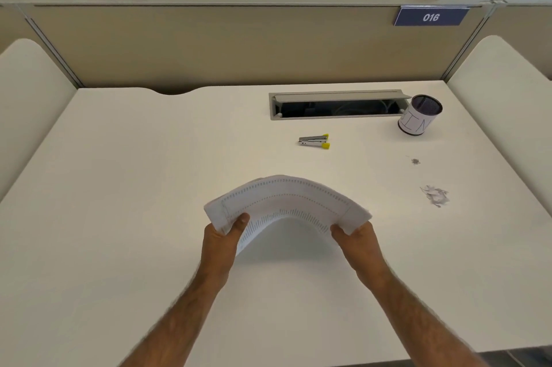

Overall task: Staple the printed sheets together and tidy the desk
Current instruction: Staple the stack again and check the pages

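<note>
Paper arched between our hands, not yet squared.
Left hand [225,235] and right hand [354,235] pinch the printed sheets [286,202]; we should tap edges flush before reaching for the stapler [314,141].

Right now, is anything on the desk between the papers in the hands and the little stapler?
No, nothing visible. The printed sheets, bowed between the left hand and right hand, have only bare desk up to the stapler. The paper scraps and pen cup sit off to the right.
</note>
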A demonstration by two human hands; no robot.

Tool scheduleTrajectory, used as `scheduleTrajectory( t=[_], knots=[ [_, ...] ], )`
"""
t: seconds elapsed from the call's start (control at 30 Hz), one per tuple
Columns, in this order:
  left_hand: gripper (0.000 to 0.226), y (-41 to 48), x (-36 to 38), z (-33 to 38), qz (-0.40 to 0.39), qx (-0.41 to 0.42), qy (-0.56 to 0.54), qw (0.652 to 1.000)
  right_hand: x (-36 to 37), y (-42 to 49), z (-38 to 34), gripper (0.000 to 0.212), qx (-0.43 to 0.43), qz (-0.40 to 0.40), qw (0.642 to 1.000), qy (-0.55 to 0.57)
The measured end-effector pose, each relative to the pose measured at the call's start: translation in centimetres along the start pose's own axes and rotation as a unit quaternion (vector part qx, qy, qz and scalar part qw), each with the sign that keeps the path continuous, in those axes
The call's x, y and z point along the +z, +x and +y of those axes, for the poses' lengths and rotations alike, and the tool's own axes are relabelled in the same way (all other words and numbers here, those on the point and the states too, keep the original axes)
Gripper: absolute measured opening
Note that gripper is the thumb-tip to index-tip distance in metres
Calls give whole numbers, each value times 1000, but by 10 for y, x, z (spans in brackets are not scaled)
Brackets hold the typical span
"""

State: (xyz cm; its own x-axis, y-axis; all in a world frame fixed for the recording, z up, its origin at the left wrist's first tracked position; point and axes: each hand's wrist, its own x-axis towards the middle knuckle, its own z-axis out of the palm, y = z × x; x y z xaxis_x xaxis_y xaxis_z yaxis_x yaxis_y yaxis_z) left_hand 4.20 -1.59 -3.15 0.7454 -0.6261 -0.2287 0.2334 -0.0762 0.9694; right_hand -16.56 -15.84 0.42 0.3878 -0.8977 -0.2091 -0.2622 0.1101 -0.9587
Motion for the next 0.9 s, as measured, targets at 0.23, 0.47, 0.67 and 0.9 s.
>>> scheduleTrajectory(
  t=[0.23, 0.47, 0.67, 0.9],
  knots=[
    [15, -6, 8, 0, 5, -25, 1, 1000, -7, 8, 15, 30, 15, 33, 999, -37],
    [27, 13, -16, 29, -101, -84, 50, 990, -38, 30, -9, 32, 8, -18, 999, -46],
    [45, 15, -25, 53, -148, -182, -47, 971, -52, 46, -32, 36, 120, -142, 982, 38],
    [31, 10, -27, 50, -63, -203, -64, 975, -38, 79, -32, 24, 150, -155, 976, 23]
  ],
)
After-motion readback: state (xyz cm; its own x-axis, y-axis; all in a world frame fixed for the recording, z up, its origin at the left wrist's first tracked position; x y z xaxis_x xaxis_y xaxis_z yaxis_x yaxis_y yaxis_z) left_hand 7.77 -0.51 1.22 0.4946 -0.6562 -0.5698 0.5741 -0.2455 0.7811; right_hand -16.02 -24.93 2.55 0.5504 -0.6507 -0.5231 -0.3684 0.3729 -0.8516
